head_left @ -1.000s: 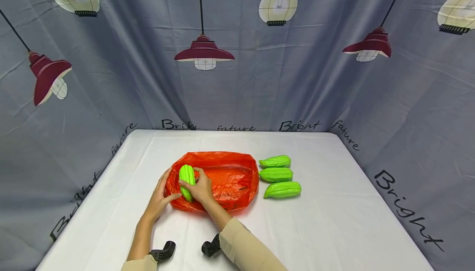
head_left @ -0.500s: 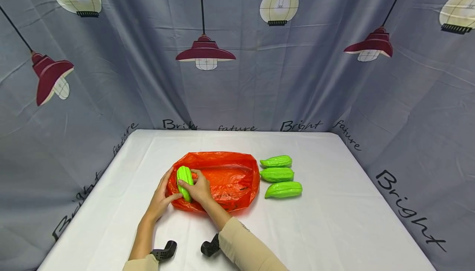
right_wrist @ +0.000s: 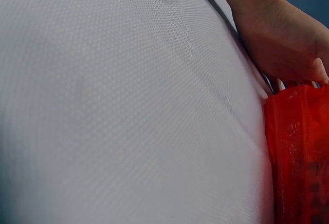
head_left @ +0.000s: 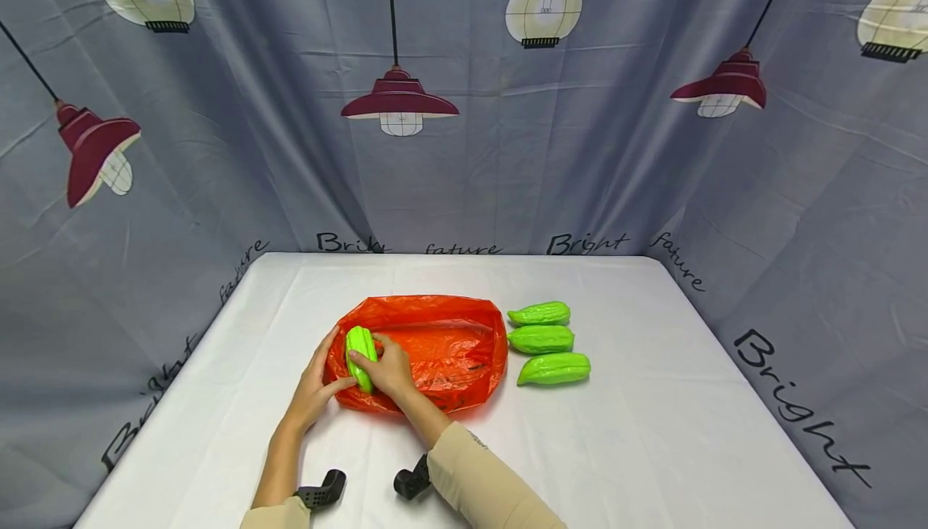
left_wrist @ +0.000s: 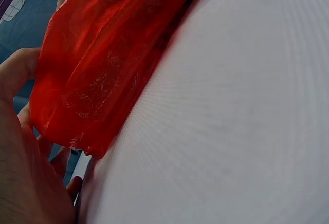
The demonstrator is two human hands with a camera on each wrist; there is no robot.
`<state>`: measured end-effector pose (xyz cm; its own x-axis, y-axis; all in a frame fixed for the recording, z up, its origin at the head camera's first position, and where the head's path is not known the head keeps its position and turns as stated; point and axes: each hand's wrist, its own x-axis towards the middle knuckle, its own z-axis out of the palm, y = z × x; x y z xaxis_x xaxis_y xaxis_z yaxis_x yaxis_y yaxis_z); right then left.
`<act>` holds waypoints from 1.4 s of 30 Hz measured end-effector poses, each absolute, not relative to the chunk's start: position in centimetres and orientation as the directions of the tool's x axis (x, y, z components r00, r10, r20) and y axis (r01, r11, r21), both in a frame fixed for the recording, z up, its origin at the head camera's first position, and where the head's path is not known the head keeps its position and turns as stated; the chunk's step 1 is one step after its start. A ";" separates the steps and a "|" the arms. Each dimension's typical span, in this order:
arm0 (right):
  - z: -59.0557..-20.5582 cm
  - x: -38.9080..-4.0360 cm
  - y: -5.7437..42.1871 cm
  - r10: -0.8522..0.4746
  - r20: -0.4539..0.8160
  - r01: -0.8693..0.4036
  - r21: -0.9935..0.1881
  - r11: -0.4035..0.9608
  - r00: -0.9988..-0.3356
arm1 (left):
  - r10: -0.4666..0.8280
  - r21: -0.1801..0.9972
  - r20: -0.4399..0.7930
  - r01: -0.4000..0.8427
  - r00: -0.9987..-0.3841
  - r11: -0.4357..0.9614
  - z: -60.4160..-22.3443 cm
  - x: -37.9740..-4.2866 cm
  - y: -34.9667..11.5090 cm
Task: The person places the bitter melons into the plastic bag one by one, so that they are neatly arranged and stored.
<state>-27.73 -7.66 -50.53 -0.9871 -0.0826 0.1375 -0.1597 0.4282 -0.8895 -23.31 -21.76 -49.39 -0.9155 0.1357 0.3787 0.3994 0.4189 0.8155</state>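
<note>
A red plastic bag (head_left: 449, 352) lies open-mouthed on the table, its mouth facing up. My right hand (head_left: 391, 368) grips a bright green bitter melon (head_left: 360, 348) from its right side, over the left end of the bag. The melon points away from me, its lower end down at the bag's near rim. My left hand (head_left: 312, 392) holds the bag's left end, thumb at the near rim and fingers along the outside. In the left wrist view, the bag wall (left_wrist: 97, 80) hides the thumb tip. The right wrist view shows the bag's edge (right_wrist: 298, 157).
Three more bitter melons lie in a column just right of the bag: a far one (head_left: 540, 314), a middle one (head_left: 541, 340) and a near one (head_left: 554, 369). A white cloth (head_left: 667, 432) covers the table. Grey-blue curtains (head_left: 464, 175) surround it.
The right hand has shifted slightly left with the bitter melon, bringing it nearer the bag's left end. The left hand and the three loose bitter melons stay in place.
</note>
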 end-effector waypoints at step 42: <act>-38.9 -27.2 6.7 -0.618 0.181 -0.362 -0.915 0.180 -0.765 | 0.124 0.832 0.337 0.357 -0.933 0.425 -53.5 -25.3 -23.3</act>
